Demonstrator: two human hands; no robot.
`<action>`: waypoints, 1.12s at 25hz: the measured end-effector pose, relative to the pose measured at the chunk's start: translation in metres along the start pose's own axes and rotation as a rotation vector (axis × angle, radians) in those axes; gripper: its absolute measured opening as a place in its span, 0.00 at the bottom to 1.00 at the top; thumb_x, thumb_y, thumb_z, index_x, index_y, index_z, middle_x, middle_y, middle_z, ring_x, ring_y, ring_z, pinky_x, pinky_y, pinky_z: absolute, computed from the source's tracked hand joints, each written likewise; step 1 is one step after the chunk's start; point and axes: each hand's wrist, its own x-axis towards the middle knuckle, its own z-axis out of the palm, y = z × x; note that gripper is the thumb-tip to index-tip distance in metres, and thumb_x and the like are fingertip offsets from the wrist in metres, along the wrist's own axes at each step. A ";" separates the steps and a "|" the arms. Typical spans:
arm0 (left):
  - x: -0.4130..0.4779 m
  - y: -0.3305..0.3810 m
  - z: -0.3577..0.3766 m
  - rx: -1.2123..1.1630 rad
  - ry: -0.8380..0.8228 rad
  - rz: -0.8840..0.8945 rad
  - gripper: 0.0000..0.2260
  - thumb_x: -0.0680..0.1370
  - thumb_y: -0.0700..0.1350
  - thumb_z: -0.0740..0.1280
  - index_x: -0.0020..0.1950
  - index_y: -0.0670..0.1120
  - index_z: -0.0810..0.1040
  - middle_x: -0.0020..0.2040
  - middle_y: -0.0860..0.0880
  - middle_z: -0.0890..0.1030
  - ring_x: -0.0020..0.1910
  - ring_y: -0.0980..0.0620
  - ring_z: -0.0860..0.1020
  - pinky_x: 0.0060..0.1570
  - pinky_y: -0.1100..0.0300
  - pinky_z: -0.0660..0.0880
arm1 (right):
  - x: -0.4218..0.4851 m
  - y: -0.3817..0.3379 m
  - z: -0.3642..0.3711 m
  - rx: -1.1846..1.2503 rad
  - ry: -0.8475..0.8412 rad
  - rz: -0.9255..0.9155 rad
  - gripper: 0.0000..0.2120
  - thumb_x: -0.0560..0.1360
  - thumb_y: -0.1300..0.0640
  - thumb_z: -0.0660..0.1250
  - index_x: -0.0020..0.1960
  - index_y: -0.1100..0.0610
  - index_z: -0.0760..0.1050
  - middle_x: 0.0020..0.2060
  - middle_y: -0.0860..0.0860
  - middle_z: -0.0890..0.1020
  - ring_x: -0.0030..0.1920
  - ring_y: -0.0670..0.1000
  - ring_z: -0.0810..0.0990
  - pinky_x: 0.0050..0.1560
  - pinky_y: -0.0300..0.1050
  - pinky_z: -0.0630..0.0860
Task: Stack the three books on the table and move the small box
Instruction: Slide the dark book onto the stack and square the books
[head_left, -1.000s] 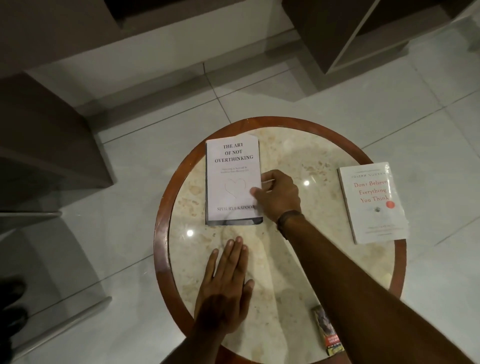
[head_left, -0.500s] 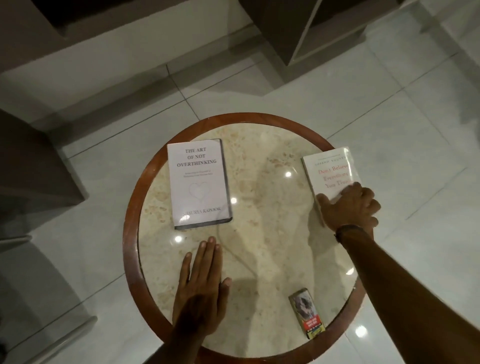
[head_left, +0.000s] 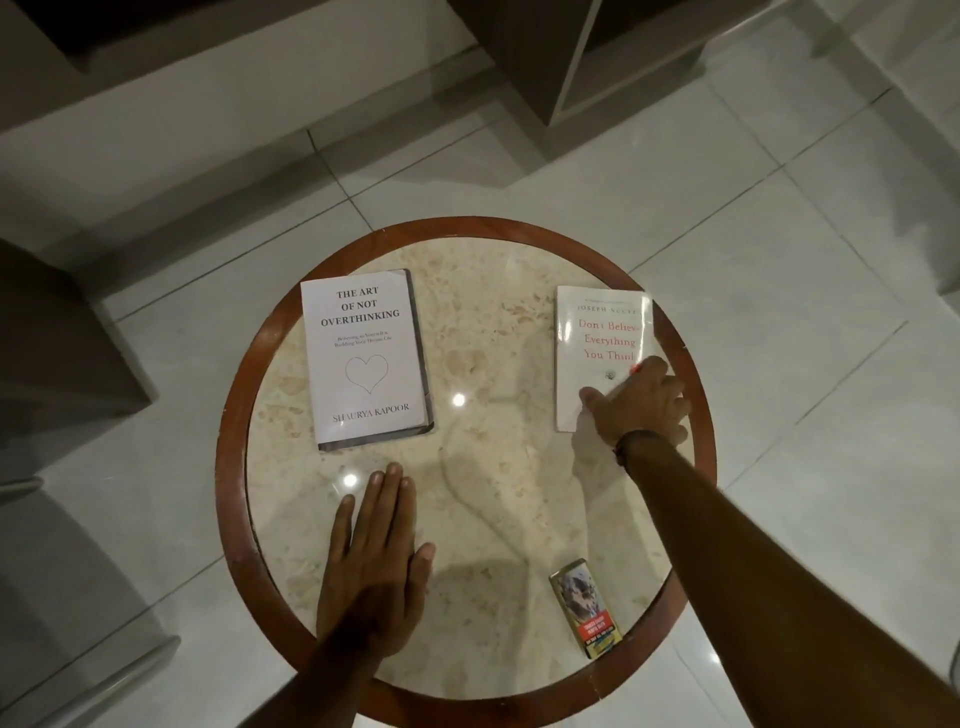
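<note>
We see the round table (head_left: 228, 467) with a brown wooden rim around a pale marble top. The right book (head_left: 597, 343) lies at the right side, and its far right corner reaches over the rim. Our right hand (head_left: 641, 410) grips this book at its near right corner, thumb on the cover; the other fingers go around the edge. The left book (head_left: 363, 358) lies flat on the left half, its left edge close to the rim; a darker edge shows under it, but we cannot tell if this is another book. Between the two books the marble is free. Our left hand (head_left: 371, 566) rests flat and open near the front rim, holding nothing. The box (head_left: 586, 608) lies at the front right, just beside the rim. Around the table is a glossy white tile floor (head_left: 779, 260), with dark furniture (head_left: 597, 57) behind.
</note>
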 end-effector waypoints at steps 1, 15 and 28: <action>0.000 0.000 0.000 -0.005 0.004 -0.001 0.31 0.86 0.55 0.54 0.88 0.43 0.57 0.89 0.44 0.58 0.89 0.45 0.54 0.87 0.40 0.53 | 0.005 0.000 -0.004 0.087 -0.063 0.065 0.43 0.68 0.45 0.82 0.73 0.56 0.64 0.67 0.59 0.75 0.70 0.64 0.75 0.71 0.65 0.73; 0.003 0.000 -0.001 -0.011 -0.017 -0.022 0.32 0.87 0.57 0.50 0.89 0.46 0.51 0.90 0.46 0.53 0.90 0.47 0.52 0.86 0.41 0.54 | -0.044 -0.023 -0.058 0.734 -0.235 -0.221 0.11 0.79 0.54 0.75 0.60 0.53 0.81 0.52 0.48 0.91 0.49 0.53 0.91 0.45 0.59 0.88; 0.004 0.003 -0.004 -0.039 0.073 -0.010 0.30 0.86 0.56 0.61 0.85 0.43 0.64 0.86 0.43 0.65 0.86 0.44 0.64 0.80 0.37 0.71 | -0.105 -0.146 0.075 0.350 -0.289 -0.259 0.14 0.73 0.47 0.79 0.52 0.53 0.79 0.51 0.50 0.86 0.53 0.55 0.86 0.57 0.58 0.84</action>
